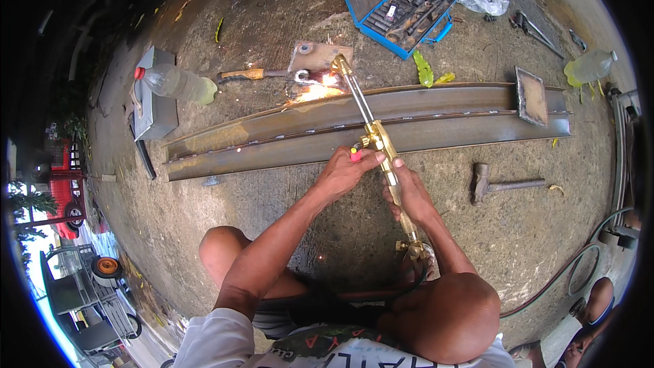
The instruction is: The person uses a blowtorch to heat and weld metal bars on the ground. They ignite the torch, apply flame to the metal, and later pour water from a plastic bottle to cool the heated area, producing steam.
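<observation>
A brass cutting torch (385,142) slants up and away from me across the steel beam. My right hand (411,192) is wrapped round its handle. My left hand (346,169) is closed at the torch body by the valve, thumb against the brass. A small pink thing with a yellow end (355,155) shows at its fingers, its kind unclear. The torch's bent head (340,64) is over a rusty steel plate (320,56) beyond the beam. Bright sparks (317,90) fly beside the plate's near edge. The long steel beam (409,134) lies crosswise under the torch.
A wooden-handled tool (242,75) lies left of the sparks. A blue socket set case (383,1) stands open beyond. At right are a hammer (507,182), a square plate (531,97) on the beam and hoses (545,293). Bottles (178,82) and a grey metal box (158,116) flank the beam.
</observation>
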Demonstrator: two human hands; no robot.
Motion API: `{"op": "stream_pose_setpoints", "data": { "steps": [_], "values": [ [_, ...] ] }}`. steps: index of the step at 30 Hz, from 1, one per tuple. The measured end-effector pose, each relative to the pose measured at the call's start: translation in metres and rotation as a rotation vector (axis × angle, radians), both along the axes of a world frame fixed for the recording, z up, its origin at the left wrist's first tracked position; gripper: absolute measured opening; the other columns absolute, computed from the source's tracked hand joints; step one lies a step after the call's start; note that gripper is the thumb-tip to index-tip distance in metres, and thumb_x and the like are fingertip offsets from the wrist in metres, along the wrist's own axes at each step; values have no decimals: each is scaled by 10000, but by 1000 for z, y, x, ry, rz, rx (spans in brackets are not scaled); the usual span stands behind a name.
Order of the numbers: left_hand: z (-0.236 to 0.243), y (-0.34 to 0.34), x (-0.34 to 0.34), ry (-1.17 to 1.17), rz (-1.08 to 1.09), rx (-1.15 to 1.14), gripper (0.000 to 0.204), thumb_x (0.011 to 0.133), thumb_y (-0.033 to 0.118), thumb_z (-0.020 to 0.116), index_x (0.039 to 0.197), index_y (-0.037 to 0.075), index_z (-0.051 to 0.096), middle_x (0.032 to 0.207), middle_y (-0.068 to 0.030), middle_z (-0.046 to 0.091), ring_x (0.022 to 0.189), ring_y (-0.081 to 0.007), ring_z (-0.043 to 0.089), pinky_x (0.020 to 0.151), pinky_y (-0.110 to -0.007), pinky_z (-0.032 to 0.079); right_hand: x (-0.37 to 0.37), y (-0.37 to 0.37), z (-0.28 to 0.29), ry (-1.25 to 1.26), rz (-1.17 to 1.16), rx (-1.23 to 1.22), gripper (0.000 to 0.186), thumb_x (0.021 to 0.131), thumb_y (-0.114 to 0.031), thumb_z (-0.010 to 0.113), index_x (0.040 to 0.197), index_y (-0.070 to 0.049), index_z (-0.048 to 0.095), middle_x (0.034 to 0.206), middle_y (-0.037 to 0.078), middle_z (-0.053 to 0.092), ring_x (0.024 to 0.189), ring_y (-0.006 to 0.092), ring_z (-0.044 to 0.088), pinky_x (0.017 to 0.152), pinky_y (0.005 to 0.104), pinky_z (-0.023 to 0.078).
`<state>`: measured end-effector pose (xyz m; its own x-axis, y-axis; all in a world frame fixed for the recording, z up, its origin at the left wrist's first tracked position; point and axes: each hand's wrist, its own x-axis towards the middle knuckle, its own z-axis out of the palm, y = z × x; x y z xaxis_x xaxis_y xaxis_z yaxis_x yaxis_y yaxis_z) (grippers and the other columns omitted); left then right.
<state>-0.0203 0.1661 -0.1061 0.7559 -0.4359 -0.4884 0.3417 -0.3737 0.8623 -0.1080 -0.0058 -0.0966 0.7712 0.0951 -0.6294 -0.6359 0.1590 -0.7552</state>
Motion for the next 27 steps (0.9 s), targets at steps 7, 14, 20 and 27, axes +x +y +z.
{"op": "stream_pose_setpoints", "data": {
  "steps": [7,14,20,27],
  "values": [
    [1,0,1,9,5,2,408,936,391,728,1071,9,775,858,-61,707,818,-112,562,767,-348,486,1,1,1,-11,-2,2,717,1019,-680,315,963,-2,540,629,33,503,428,129,459,407,314,404],
    [5,1,4,120,-18,28,399,953,352,723,1129,-5,749,1084,-102,740,1056,-165,633,972,-337,474,2,2,1,7,-8,8,711,1018,-681,325,965,-6,541,633,34,506,426,126,455,405,311,397],
    [5,0,1,22,-18,-14,423,949,391,711,1124,9,756,986,-107,749,965,-137,619,901,-341,488,0,3,-3,-4,-25,10,704,1023,-675,295,961,-16,534,627,36,497,418,131,445,396,309,390],
    [9,-1,3,28,-68,-138,546,993,410,651,1358,5,612,1306,-107,660,1241,-183,554,1089,-358,406,0,5,-10,-94,-104,79,721,1019,-687,214,978,-36,521,619,47,486,390,141,434,366,298,386]
  ]
}}
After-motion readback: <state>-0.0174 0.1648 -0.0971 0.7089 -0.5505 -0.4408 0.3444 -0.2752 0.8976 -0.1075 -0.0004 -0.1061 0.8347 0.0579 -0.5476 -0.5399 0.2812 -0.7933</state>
